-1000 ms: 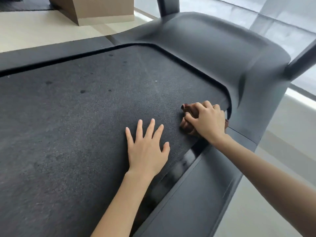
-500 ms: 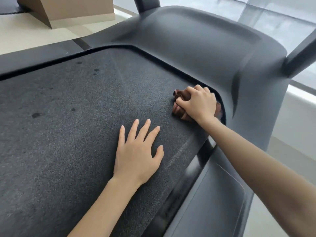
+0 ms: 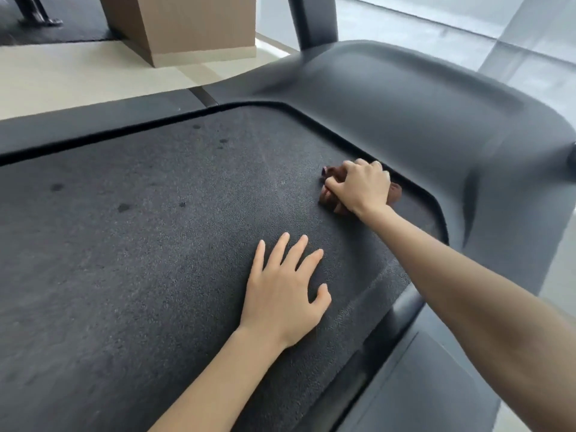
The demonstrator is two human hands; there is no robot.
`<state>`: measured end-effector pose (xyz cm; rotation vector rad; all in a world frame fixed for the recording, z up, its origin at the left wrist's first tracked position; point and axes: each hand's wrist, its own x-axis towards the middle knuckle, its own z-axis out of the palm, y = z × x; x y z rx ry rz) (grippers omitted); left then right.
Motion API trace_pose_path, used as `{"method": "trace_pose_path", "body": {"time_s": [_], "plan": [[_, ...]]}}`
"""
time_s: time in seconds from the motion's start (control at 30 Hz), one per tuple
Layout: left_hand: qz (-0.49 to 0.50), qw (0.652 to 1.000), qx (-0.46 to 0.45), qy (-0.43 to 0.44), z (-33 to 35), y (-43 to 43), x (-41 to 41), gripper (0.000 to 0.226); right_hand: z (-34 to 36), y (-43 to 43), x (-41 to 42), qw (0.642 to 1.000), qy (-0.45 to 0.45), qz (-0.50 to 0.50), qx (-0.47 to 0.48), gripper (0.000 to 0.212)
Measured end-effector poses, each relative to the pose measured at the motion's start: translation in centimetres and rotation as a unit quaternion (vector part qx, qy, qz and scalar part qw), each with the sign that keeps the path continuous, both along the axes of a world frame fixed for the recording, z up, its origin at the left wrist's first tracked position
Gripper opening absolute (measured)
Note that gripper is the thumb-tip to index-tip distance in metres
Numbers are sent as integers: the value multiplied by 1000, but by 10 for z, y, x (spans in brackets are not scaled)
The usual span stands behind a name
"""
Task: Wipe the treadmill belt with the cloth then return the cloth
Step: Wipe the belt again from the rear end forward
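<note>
Right hand (image 3: pixel 363 187) curls over a bunched brown cloth (image 3: pixel 331 198), gripping it and pressing it onto the belt (image 3: pixel 140 244) near the far right corner, just beside the hood (image 3: pixel 420 120). Left hand (image 3: pixel 280 294) lies flat on the belt, fingers straight and spread, holding nothing, apart from the cloth. Dark spots (image 3: pixel 124 207) dot the belt at left. Brown box (image 3: pixel 187 23) stands on the floor beyond.
</note>
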<state>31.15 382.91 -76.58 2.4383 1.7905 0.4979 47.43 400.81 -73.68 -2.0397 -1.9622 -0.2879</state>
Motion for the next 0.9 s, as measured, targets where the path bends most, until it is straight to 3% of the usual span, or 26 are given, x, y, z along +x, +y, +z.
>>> {"method": "trace_pose_path", "body": {"time_s": [0.13,0.27,0.53,0.73,0.9], "plan": [[50,998,-5,31,6,-31,-40,55,-5,-50,-63,984,3,177,-2,36],[155,985,-22,73,11,-110,-130,56,-9,-89,-112,959,18,283,25,39],[404,907,-76,88,26,-281,-226,60,-16,-194,-251,874,42,481,57,42],[505,856,-69,88,27,-334,-250,59,-11,-282,-344,832,45,553,25,35],[529,837,-103,98,22,-378,-275,57,-14,-334,-389,819,21,573,8,27]]}}
